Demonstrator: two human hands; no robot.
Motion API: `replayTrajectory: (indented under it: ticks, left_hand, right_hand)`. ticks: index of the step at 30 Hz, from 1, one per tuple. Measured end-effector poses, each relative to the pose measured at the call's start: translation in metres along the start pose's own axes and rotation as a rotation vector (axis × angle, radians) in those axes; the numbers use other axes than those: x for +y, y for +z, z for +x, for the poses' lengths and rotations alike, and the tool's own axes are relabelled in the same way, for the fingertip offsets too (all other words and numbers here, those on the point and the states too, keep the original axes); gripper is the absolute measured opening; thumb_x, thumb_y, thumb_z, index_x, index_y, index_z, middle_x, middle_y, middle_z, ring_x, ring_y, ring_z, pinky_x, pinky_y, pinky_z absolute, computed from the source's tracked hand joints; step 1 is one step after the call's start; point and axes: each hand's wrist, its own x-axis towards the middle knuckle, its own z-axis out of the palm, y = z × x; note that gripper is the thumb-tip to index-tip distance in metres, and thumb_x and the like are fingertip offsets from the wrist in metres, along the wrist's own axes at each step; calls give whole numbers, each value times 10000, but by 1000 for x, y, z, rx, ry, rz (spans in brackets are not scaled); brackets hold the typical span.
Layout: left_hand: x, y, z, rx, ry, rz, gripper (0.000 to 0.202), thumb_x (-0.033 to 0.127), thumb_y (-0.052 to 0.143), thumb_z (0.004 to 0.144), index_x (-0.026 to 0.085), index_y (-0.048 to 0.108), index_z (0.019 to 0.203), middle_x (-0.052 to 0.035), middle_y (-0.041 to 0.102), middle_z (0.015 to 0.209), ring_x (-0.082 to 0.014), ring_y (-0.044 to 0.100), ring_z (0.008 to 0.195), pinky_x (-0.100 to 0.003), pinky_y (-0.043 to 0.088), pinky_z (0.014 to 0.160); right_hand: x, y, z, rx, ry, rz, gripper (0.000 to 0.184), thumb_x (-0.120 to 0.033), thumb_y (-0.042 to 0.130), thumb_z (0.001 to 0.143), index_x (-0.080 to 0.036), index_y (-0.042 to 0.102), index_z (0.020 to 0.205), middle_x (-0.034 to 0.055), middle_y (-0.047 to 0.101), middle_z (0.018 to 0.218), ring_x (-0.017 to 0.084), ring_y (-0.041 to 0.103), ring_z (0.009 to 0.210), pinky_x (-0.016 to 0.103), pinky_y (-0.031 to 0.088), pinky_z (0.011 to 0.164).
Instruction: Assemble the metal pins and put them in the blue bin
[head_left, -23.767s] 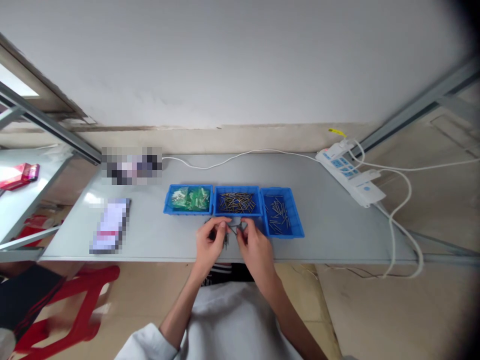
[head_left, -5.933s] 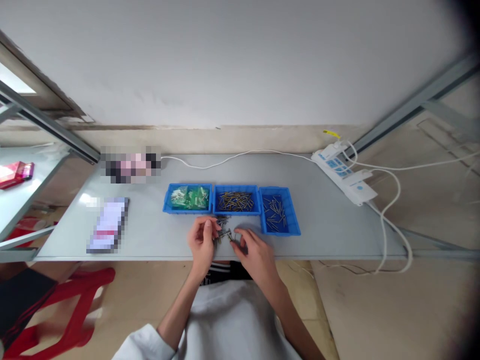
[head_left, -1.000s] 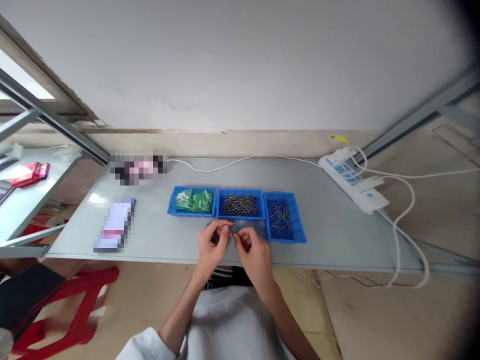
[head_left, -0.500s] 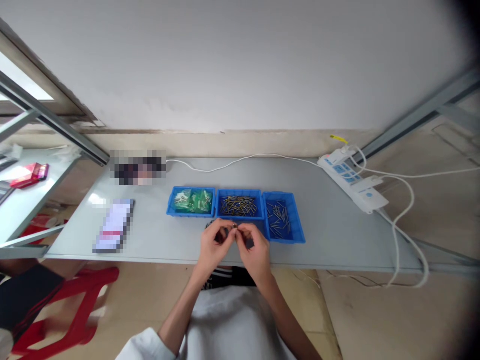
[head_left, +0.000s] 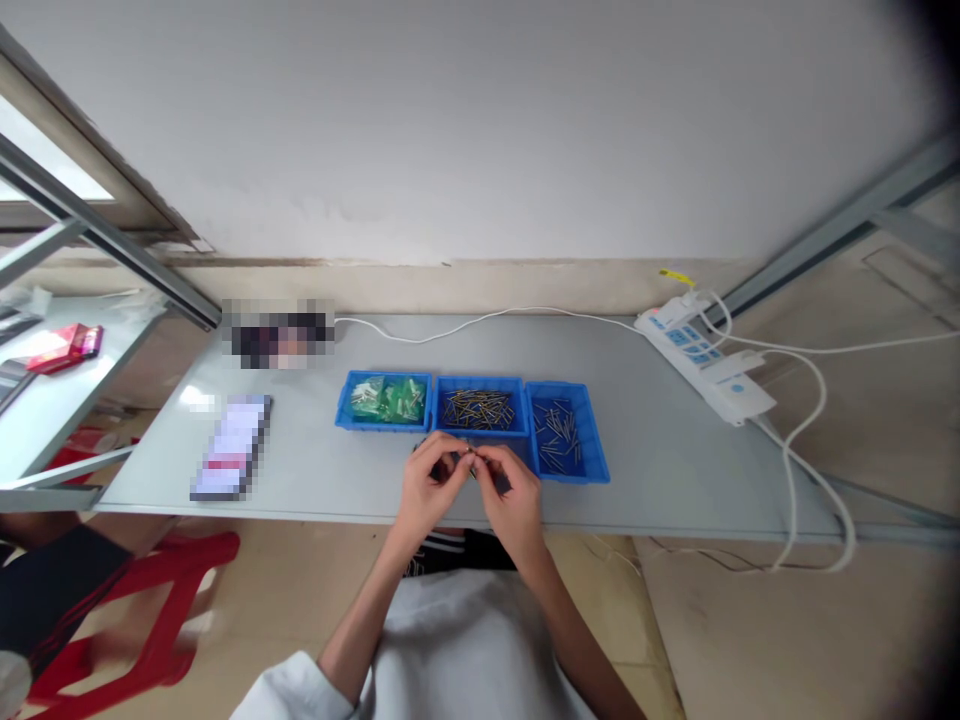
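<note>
In front of the blue bins, my left hand (head_left: 430, 484) and my right hand (head_left: 511, 496) meet at the fingertips, both closed in a pinch. A tiny dark piece shows between the fingers, too small and too covered to name. Just beyond my hands is the middle bin (head_left: 480, 433), with a heap of thin brass and dark metal pins (head_left: 478, 408). To its right, another blue bin (head_left: 596, 435) has loose silvery pins (head_left: 559, 435). The left bin (head_left: 384, 428) contains green plastic bags (head_left: 388, 400) with small whitish pieces. Something dark on the table is mostly hidden behind my hands.
A phone (head_left: 232, 445) lies at the left of the grey table (head_left: 675, 490), with a blurred-out dark object (head_left: 281, 340) behind it. At the right is a white power strip (head_left: 701, 360) with cables. A red stool (head_left: 161, 610) and a seated person's leg (head_left: 60, 590) are lower left.
Both hands stay together in nearly the same pinch, with only slight movement at the fingertips. The view has shifted slightly; the bins and their contents look the same.
</note>
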Motion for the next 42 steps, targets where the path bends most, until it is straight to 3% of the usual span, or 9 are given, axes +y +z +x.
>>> replayTrajectory:
  ticks: [10,17,23,30,36,39,42]
  left_hand:
    - [-3,2,-2,-18,-9,40,78,253,692,1012,210,749,980,-64,799,981,-121,633,658,-237,505,621]
    - [-7,2,-3,-14,-12,33,65,225,706,995,214,764,968,-57,808,994,-122,662,681,-234,513,629]
    - [-8,2,-2,-12,-19,39,81,249,708,985,211,773,957,-60,807,995,-118,655,664,-236,526,628]
    - [-4,3,-2,-23,-2,61,99,276,703,998,217,778,969,-59,803,967,-128,650,666,-242,531,629]
    - [1,1,-6,142,-107,47,223,364,603,1087,213,765,1119,-64,798,973,-131,633,654,-246,528,648]
    - [-1,0,-8,237,-185,16,267,409,584,1103,211,762,1092,-53,783,921,-146,672,689,-250,538,660]
    - [-3,0,-9,259,-221,-6,292,442,589,1098,208,762,1086,-47,773,889,-156,701,718,-254,551,674]
  right_hand:
    - [-1,-1,0,17,109,48,157,-280,590,1083,-223,734,1109,48,799,975,173,749,816,277,598,730]
    - [-5,0,-1,40,40,1,144,-241,609,1063,-221,721,1151,45,800,966,152,737,758,255,601,685]
    - [-3,1,-4,72,16,-56,136,-281,648,1056,-220,723,1151,28,772,869,140,668,644,262,583,632]
    - [-5,1,-4,111,-34,-113,158,-331,625,1080,-233,749,1081,41,786,853,154,696,655,280,606,648]
    - [-19,5,33,228,-40,-271,212,-352,604,1096,-210,761,1100,52,776,834,145,669,611,280,591,675]
    - [-21,11,51,179,-28,-341,259,-350,566,1109,-190,749,1197,65,786,877,163,698,656,290,581,697]
    - [-19,15,45,90,-1,-342,287,-359,551,1107,-196,738,1250,63,791,877,182,726,701,296,574,710]
